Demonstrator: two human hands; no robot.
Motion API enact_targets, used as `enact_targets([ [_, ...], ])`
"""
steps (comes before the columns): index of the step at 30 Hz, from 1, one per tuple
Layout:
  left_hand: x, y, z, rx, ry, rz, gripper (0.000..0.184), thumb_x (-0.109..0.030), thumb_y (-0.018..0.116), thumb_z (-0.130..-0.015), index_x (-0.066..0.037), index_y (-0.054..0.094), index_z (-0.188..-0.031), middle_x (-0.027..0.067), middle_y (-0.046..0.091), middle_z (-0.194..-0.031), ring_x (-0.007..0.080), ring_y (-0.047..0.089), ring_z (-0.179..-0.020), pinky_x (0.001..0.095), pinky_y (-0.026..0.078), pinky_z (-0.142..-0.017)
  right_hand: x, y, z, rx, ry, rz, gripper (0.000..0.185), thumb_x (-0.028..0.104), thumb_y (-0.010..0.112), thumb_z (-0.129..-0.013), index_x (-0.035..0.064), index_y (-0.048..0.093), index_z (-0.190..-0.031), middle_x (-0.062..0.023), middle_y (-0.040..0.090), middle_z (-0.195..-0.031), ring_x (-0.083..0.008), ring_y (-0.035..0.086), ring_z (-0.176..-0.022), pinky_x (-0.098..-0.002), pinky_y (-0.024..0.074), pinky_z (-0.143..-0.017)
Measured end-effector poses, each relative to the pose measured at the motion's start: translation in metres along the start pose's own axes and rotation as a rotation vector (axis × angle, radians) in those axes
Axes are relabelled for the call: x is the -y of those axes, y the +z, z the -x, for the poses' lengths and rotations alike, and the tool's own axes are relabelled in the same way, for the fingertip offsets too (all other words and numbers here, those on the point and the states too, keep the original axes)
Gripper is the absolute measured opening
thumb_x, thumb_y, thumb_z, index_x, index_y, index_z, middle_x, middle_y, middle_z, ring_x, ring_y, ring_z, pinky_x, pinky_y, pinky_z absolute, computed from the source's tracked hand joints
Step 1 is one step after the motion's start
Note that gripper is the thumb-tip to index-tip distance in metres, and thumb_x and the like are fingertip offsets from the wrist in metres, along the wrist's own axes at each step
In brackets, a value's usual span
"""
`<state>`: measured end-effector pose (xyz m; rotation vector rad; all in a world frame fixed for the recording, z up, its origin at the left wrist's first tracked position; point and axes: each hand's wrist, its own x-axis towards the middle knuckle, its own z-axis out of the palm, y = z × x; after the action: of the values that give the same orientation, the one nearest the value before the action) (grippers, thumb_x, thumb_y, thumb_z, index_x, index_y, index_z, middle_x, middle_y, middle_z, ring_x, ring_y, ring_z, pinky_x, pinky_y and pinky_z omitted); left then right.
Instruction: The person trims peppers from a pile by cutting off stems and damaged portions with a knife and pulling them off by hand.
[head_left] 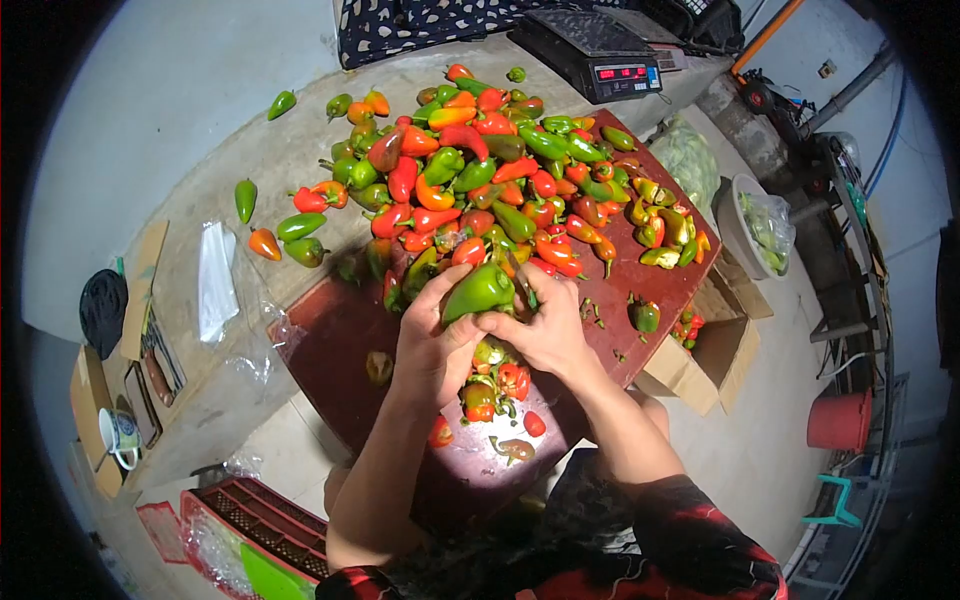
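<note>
My left hand [435, 330] is closed around a large green pepper [478, 293], held up over the dark red table [325, 330]. My right hand [543, 325] is closed on what looks like a small knife [521, 280], its thin dark blade up against the pepper's right side. The right thumb presses the pepper too. Below the hands lie cut pepper pieces [480, 400] and a small red piece [534, 425]. Beyond them spreads a big heap of red, green and orange peppers [430, 180]. Most of the knife is hidden by my fingers.
Cut peppers [665, 225] are piled at the table's right side. A cardboard box [720, 350] stands beside it on the floor. At the back sits a digital scale [600, 60]. To the left are a white plastic bag [216, 280], a mug [120, 435] and a red crate [250, 520].
</note>
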<state>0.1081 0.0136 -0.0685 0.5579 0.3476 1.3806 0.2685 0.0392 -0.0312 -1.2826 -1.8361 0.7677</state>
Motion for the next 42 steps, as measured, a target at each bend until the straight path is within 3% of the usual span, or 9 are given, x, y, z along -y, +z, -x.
enact_targets([
  [5, -0.004, 0.003, 0.0, 0.018, -0.036, 0.065, 0.055, 0.005, 0.067, -0.086, 0.006, 0.044, -0.136, 0.0147, 0.057, -0.127, 0.0239, 0.056, -0.118, 0.0397, 0.043, -0.106, -0.02, 0.005, -0.001, -0.009, -0.06, -0.217, 0.047, 0.041, 0.08, -0.079, 0.0004, 0.061, -0.095, 0.0012, 0.046, -0.061, -0.0096, 0.042, -0.059, -0.0287, 0.0387, -0.054],
  [10, -0.012, 0.008, 0.0, -0.093, 0.1, -0.688, 0.046, 0.004, 0.072, -0.08, 0.007, 0.057, -0.124, 0.0103, 0.064, -0.116, 0.0155, 0.063, -0.104, 0.0282, 0.05, -0.094, -0.018, -0.006, -0.003, 0.127, 0.113, -0.484, 0.039, 0.032, 0.074, -0.088, 0.0002, 0.063, -0.109, 0.0056, 0.046, -0.067, -0.0045, 0.042, -0.065, -0.0237, 0.0365, -0.059],
  [11, -0.017, 0.009, -0.001, -0.05, 0.138, -0.821, 0.05, 0.005, 0.073, -0.079, 0.006, 0.056, -0.126, 0.0087, 0.063, -0.115, 0.0151, 0.063, -0.103, 0.0289, 0.052, -0.092, -0.021, -0.007, -0.003, 0.176, 0.105, -0.481, 0.036, 0.021, 0.072, -0.091, 0.0009, 0.062, -0.119, 0.0067, 0.048, -0.072, -0.0032, 0.043, -0.065, -0.0212, 0.0374, -0.06],
  [17, -0.01, 0.005, -0.003, -0.105, 0.15, -0.654, 0.053, 0.009, 0.074, -0.077, 0.009, 0.054, -0.126, 0.0122, 0.064, -0.118, 0.0178, 0.063, -0.107, 0.0315, 0.052, -0.095, -0.01, -0.023, -0.006, 0.282, 0.133, -0.698, 0.049, 0.002, 0.076, -0.084, 0.0027, 0.057, -0.129, 0.0046, 0.053, -0.09, -0.0017, 0.045, -0.07, -0.017, 0.0389, -0.061],
  [24, -0.016, 0.015, -0.001, -0.044, 0.135, -0.624, 0.049, 0.013, 0.068, -0.082, 0.011, 0.052, -0.128, 0.0145, 0.063, -0.12, 0.02, 0.063, -0.111, 0.0328, 0.051, -0.098, -0.014, -0.031, -0.007, 0.264, 0.227, -0.591, 0.068, 0.006, 0.088, -0.069, 0.0051, 0.057, -0.13, 0.0035, 0.061, -0.108, -0.0037, 0.049, -0.081, -0.0193, 0.0423, -0.073],
  [30, -0.018, 0.017, -0.002, -0.04, 0.129, -0.754, 0.048, 0.013, 0.067, -0.082, 0.01, 0.052, -0.128, 0.0135, 0.063, -0.12, 0.0202, 0.063, -0.112, 0.0321, 0.051, -0.097, -0.014, -0.027, -0.007, 0.071, 0.062, -0.382, 0.065, 0.014, 0.089, -0.072, 0.0019, 0.058, -0.128, 0.0046, 0.058, -0.094, -0.0035, 0.047, -0.073, -0.0204, 0.0413, -0.065],
  [33, -0.015, 0.01, -0.004, -0.068, 0.065, -0.88, 0.044, 0.009, 0.066, -0.085, 0.009, 0.053, -0.128, 0.0133, 0.063, -0.12, 0.0197, 0.065, -0.106, 0.0315, 0.054, -0.092, -0.019, -0.03, -0.006, 0.268, 0.159, -0.397, 0.048, 0.015, 0.086, -0.075, 0.0021, 0.066, -0.117, 0.0074, 0.054, -0.077, -0.0035, 0.046, -0.07, -0.0204, 0.0404, -0.063],
  [37, -0.009, 0.007, -0.005, -0.173, -0.051, -0.715, 0.038, -0.002, 0.061, -0.092, 0.008, 0.053, -0.128, 0.0128, 0.067, -0.11, 0.019, 0.068, -0.092, 0.0301, 0.056, -0.08, -0.024, -0.042, -0.005, 0.186, 0.142, -0.309, 0.04, 0.015, 0.087, -0.072, 0.0017, 0.064, -0.101, 0.0071, 0.054, -0.075, -0.0029, 0.047, -0.068, -0.0205, 0.0396, -0.061],
  [42, -0.015, 0.005, -0.005, -0.234, -0.092, -0.713, 0.037, -0.011, 0.062, -0.094, 0.007, 0.057, -0.125, 0.0136, 0.069, -0.105, 0.0189, 0.069, -0.088, 0.0288, 0.055, -0.074, -0.031, -0.066, -0.005, 0.002, 0.167, -0.433, 0.044, 0.011, 0.089, -0.068, 0.0013, 0.065, -0.104, 0.0066, 0.054, -0.078, -0.0032, 0.048, -0.07, -0.0196, 0.04, -0.062],
])
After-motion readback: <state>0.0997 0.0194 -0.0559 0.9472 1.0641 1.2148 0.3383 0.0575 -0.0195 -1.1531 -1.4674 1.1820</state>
